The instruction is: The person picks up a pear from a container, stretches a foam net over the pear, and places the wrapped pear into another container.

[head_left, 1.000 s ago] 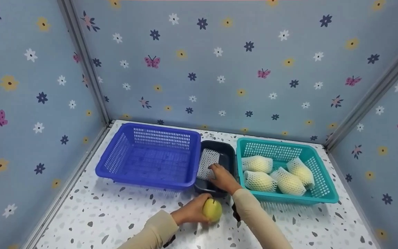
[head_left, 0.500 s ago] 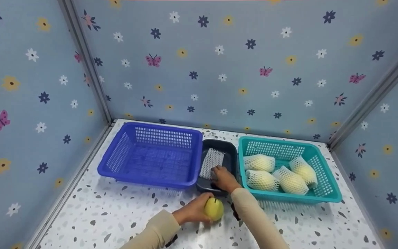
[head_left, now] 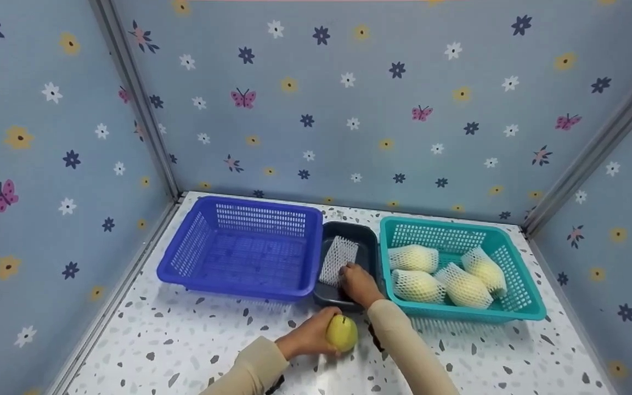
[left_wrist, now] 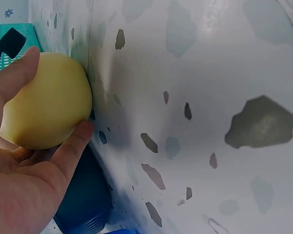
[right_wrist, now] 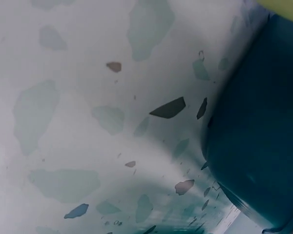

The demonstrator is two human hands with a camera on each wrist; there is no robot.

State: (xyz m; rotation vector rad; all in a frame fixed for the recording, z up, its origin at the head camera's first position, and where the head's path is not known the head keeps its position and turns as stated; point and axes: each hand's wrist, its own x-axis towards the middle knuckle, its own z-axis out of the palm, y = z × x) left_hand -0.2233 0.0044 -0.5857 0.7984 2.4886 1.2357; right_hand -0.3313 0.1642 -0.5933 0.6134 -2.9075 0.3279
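Observation:
A yellow-green pear [head_left: 342, 333] with a dark stem sits at the table's front middle. My left hand [head_left: 311, 332] grips it from the left; in the left wrist view thumb and fingers curve around the pear [left_wrist: 53, 100]. Behind it, a black tray [head_left: 368, 247] holds white foam net sleeves [head_left: 339, 258], lying flat; how many are stacked cannot be told. My right hand [head_left: 361, 284] reaches into the tray and pinches the sleeves' lower right edge, its fingertips partly hidden. The right wrist view shows only the tray's outer wall [right_wrist: 263, 122] and a bit of pear.
Left of the tray stands a blue basket [head_left: 239, 291] with nothing seen in it. To the right, a teal basket [head_left: 458, 314] holds several net-wrapped fruits [head_left: 417, 285]. Flower-patterned walls [head_left: 294, 109] enclose the speckled table [head_left: 146, 340] on the back and sides.
The top of the foam net has shifted slightly right within the tray, with my right fingers at its edge. The left hand keeps its grip on the pear. The head view has shifted slightly.

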